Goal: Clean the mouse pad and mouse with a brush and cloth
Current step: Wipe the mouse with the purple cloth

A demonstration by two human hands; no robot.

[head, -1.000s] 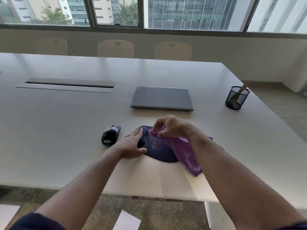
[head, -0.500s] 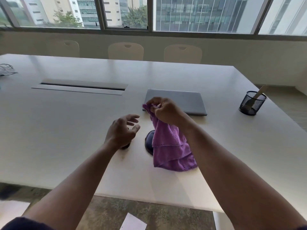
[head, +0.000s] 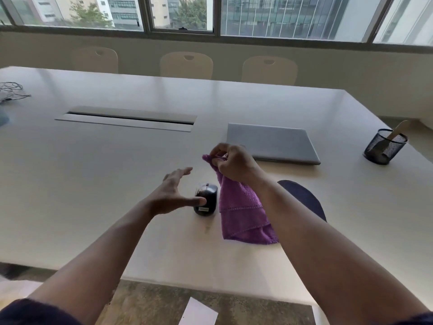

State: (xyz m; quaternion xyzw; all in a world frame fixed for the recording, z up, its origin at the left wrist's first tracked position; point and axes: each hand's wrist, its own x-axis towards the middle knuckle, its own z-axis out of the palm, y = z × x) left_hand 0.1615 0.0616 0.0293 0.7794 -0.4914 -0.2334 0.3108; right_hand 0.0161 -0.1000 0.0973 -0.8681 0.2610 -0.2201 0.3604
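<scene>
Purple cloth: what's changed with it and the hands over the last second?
The right hand lifted the purple cloth off the mouse pad and holds it hanging by a corner. The left hand let go of the pad and now reaches, fingers spread, over the mouse. Laptop and pen cup stayed put.

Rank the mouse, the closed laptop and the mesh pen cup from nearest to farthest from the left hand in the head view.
From the left hand:
1. Mouse, just right of the thumb, which appears to touch it.
2. Closed laptop, farther back and to the right, beyond the right hand.
3. Mesh pen cup, far right near the table edge, holding a wooden-handled tool.
</scene>
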